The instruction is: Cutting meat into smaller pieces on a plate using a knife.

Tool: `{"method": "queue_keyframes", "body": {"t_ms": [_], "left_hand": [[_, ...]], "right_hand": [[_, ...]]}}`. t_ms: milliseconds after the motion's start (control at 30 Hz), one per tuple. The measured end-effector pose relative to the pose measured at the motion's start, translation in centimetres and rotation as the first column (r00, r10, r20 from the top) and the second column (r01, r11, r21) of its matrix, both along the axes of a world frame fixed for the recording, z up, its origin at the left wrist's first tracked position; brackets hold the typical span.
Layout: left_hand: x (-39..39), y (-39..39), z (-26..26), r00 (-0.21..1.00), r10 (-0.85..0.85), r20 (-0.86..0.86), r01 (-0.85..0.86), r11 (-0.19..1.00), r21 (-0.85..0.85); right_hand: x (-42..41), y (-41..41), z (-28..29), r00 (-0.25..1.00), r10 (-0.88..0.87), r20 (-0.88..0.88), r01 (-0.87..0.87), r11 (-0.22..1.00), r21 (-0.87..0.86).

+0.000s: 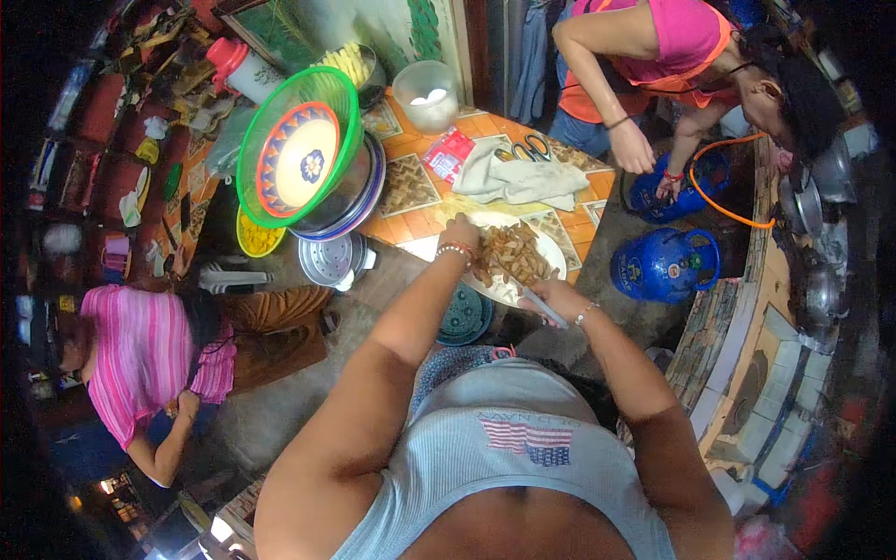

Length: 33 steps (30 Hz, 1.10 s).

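A white plate [556, 252] sits at the near edge of the table, heaped with sliced brown food [516, 255], possibly sausage. My left hand [460, 234] is at the plate's left side, against the slices; its fingertips are partly hidden, so I cannot tell whether it grips a piece. On the right, my right hand [562, 299] is closed around a slim grey utensil [544, 308], apparently a knife, at the plate's near rim. Just beyond the plate lie a crumpled pale cloth [514, 175] and scissors [530, 148] with dark and orange handles.
Left on the patterned table [483, 122], a green-rimmed basin [255, 150] tops stacked dishes. A clear tub [425, 98] holds white items. A steamer pot [329, 260] stands below. One person [637, 77] leans over blue gas cylinders [661, 264]; another person [150, 357] stands left.
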<state>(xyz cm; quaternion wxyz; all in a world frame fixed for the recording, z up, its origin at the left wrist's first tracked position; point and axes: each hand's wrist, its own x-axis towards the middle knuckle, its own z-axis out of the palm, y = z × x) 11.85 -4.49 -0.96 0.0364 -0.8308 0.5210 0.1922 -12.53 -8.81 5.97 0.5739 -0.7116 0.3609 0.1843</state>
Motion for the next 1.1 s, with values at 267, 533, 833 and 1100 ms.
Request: {"method": "queue_keyframes", "body": {"t_ms": [267, 533, 833, 1100], "left_hand": [[1.0, 2.5, 0.1, 0.965, -0.042, -0.257, -0.049, 0.940, -0.337], [-4.2, 3.4, 0.2, -0.297, 0.089, -0.951, -0.847, 0.435, 0.305], [-4.8, 4.5, -0.8, -0.280, 0.165, -0.946, -0.855, 0.405, 0.324], [-4.8, 5.5, -2.8, -0.387, 0.059, -0.920, -0.859, 0.340, 0.383]], "right_hand": [[0.2, 0.0, -0.7, 0.975, -0.201, 0.098, 0.188, 0.974, 0.122], [2.8, 1.1, -2.4, 0.959, -0.048, 0.279, 0.132, 0.948, -0.291], [2.6, 0.8, -1.8, 0.979, -0.037, 0.199, 0.085, 0.967, -0.240], [2.2, 1.2, -3.4, 0.990, 0.024, 0.141, -0.004, 0.990, -0.142]]}}
